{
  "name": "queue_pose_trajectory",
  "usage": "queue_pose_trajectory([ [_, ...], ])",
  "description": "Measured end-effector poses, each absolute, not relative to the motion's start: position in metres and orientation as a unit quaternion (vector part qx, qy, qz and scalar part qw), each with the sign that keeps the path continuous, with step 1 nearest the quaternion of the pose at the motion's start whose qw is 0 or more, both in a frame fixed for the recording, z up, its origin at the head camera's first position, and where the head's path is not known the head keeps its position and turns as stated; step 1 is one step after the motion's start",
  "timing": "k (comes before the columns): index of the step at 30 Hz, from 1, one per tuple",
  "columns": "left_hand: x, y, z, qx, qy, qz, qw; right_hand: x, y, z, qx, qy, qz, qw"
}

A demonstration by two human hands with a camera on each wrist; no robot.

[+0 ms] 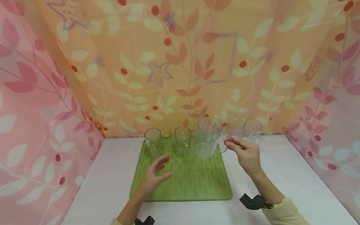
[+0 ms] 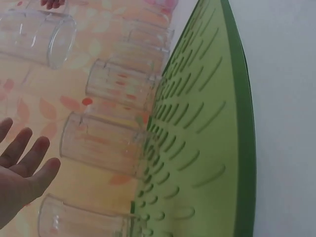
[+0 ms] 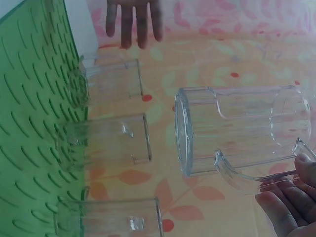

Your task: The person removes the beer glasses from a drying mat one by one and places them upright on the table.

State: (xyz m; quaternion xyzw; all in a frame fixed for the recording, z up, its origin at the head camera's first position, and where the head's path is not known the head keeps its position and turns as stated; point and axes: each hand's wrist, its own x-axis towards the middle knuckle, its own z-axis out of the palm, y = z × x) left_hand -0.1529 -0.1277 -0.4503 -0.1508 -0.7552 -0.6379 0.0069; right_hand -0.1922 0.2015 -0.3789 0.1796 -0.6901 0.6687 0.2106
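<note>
My right hand [image 1: 248, 156] grips the handle of a clear glass mug [image 1: 206, 137], held up over the right part of a green ridged mat [image 1: 194, 184]. In the right wrist view, the thumb and fingers [image 3: 274, 212] close on the handle of this mug [image 3: 237, 128], which is off the mat. My left hand [image 1: 153, 176] hovers above the mat's left side with fingers loosely bent, touching nothing. Behind it stand a glass mug [image 1: 153, 143] at the mat's far left and another mug [image 1: 182, 142] near the middle of the far edge.
Two more clear mugs [image 1: 235, 126] [image 1: 253, 129] stand at the back right, beyond the held one. A white tabletop [image 1: 109, 175] surrounds the mat. Patterned cloth [image 1: 191, 62] hangs behind and at both sides.
</note>
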Motion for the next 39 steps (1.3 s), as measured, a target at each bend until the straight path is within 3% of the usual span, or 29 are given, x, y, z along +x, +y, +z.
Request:
queue_pose_trajectory([
  [8, -0.152, -0.145, -0.460, -0.114, -0.776, -0.621, 0.014, -0.202, 0.216, -0.370, 0.160, -0.689, 0.657, 0.261],
  [19, -0.146, -0.172, -0.472, -0.059, -0.820, -0.569, -0.016, -0.213, 0.237, -0.359, 0.133, -0.669, 0.657, 0.321],
  [24, -0.147, -0.181, -0.474, -0.042, -0.849, -0.525, -0.044, -0.218, 0.249, -0.355, 0.110, -0.674, 0.650, 0.332],
  [39, -0.139, -0.209, -0.479, -0.008, -0.895, -0.443, -0.052, -0.230, 0.280, -0.354, 0.049, -0.649, 0.666, 0.365],
])
